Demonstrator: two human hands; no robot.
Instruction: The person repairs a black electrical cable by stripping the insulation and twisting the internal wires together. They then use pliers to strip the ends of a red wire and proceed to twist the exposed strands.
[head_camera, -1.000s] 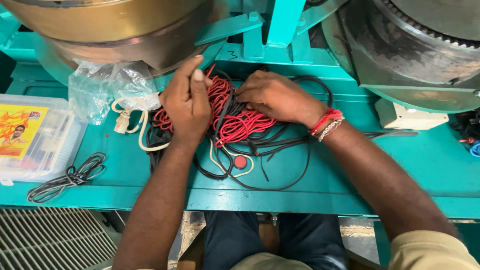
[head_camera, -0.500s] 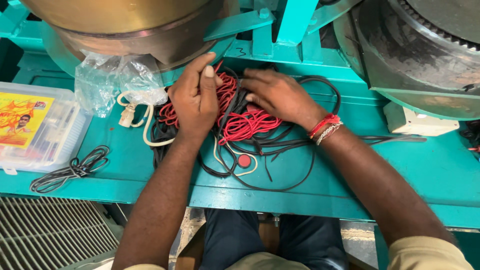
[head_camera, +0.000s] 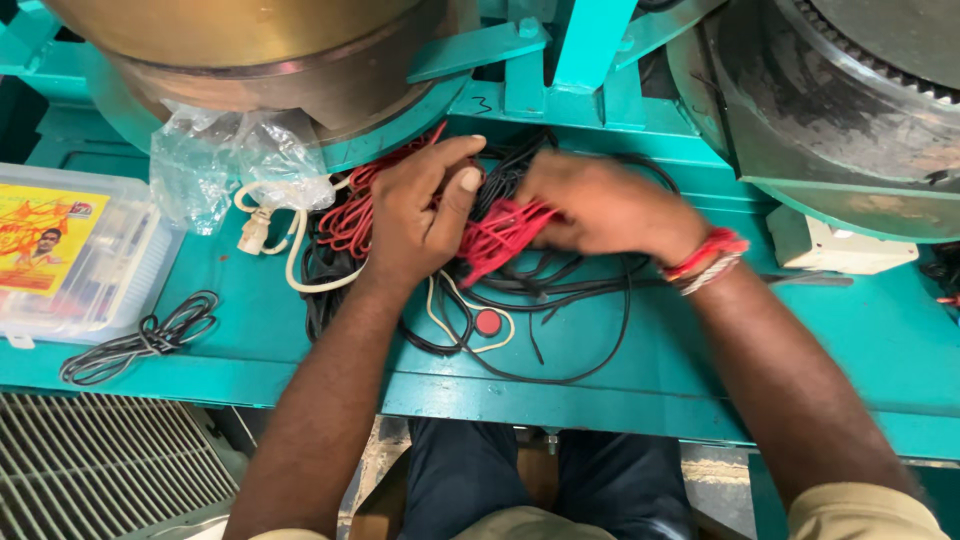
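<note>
A tangle of red wires and black cables lies on a teal machine ledge. My left hand rests on the pile with its fingers curled over the red wires. From the right, my right hand, blurred and with a red thread band at the wrist, grips a bundle of the same red wires. A cream cable with a white plug runs out to the left of the pile. A small red round cap lies among the black loops.
A crumpled clear plastic bag sits at the left of the pile. Further left stands a clear plastic box with a yellow label, and a coiled grey-black cord lies before it. Large round machine parts overhang the ledge behind.
Both hands have shifted on the wire pile. My right hand has closed on the red bundle and is moving quickly. The camera has drawn in closer.
</note>
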